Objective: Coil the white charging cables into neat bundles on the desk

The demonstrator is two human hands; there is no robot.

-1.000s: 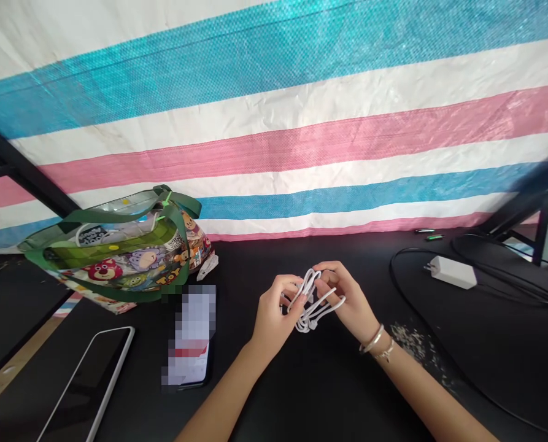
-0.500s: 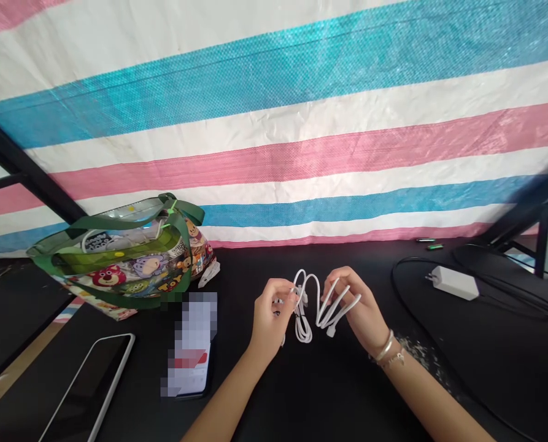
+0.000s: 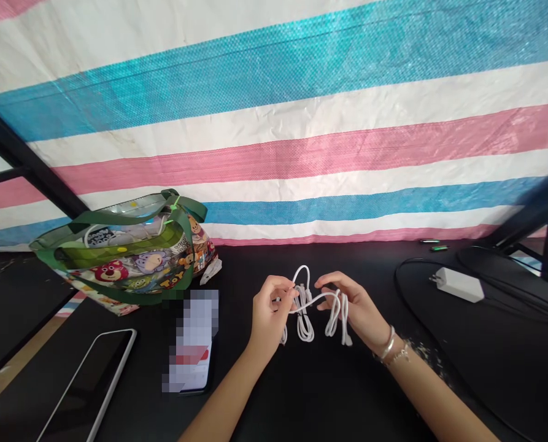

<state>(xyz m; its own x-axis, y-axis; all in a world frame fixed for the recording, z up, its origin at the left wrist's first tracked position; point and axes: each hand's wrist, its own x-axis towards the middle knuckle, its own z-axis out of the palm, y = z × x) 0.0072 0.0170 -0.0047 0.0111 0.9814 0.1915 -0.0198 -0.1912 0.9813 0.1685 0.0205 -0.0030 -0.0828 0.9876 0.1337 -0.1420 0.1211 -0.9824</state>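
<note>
Black desk (image 3: 329, 393) w/ tote bag (image 3: 131, 261), phone (image 3: 189, 344), tablet (image 3: 87, 387), white charger (image 3: 460, 284) + black cord (image 3: 397, 288); 2 small green items (image 3: 439, 248) near back edge.

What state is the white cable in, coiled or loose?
Loose: the white cable hangs in open loops between the left hand and right hand, not wound tight.

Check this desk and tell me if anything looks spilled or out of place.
Pale specks are scattered on the black tabletop beside the wrist of the right hand. They stand out against the dark surface and look like spilled crumbs or grit, though they are too small to identify.
</note>
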